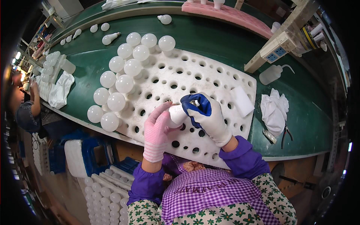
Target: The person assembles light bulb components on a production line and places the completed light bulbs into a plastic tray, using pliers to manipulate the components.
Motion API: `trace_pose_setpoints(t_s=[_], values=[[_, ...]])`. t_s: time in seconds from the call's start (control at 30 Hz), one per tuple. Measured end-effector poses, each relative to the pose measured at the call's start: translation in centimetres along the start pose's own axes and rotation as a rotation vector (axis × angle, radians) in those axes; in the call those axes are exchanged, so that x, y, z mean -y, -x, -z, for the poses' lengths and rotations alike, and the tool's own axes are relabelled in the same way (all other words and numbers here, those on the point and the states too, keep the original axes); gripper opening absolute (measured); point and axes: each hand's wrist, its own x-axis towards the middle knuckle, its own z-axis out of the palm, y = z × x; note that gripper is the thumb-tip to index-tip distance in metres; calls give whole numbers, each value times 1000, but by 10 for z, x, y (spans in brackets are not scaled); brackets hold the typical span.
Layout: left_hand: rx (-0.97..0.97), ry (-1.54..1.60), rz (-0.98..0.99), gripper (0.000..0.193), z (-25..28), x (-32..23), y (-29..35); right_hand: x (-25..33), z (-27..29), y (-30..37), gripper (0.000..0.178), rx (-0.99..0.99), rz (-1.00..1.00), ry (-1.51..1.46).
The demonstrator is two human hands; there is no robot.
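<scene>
A white light bulb (177,114) is tilted between my hands above the foam board. Around its white body closes my left hand (156,129), in a pink striped glove. My right hand (207,119), in a white glove with blue coated fingers, is closed at the bulb's upper end. Those blue fingers hide that end, and a small pale bit shows between them, too small to name. The white foam board (210,87) below has rows of round holes. On its left part, several round bulbs (124,83) stand with their globes up.
A white foam block (242,102) lies on the board's right. Beyond are a squeeze bottle (270,74), a white cloth (275,111), pliers (287,135) and a post with sockets (278,52). Loose bulbs (111,38) lie on the green table (84,67). A co-worker (29,112) sits far left.
</scene>
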Motion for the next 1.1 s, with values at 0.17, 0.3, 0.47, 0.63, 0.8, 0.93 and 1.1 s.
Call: trace_pose_setpoints(t_s=[0.17,0.3,0.47,0.63,0.8,0.93,1.1], values=[[87,-23,-33,42,7,1,0,-5,-2,-2,23,-17,-3,-3],[99,-35,-85,49,9,3,3,-3,-3,-1,19,-5,-33,-128],[104,-381,-373,62,1,8,8,-9,2,-1,18,1,-64,-263],[135,-170,-283,61,10,3,6,-1,1,2,21,-3,-72,-257],[138,110,-147,49,11,-4,4,3,-3,8,27,65,71,-165],[114,196,10,45,18,-12,-1,-6,-4,11,31,160,366,215],[126,93,-18,48,12,-9,2,0,-5,8,24,61,96,-100]])
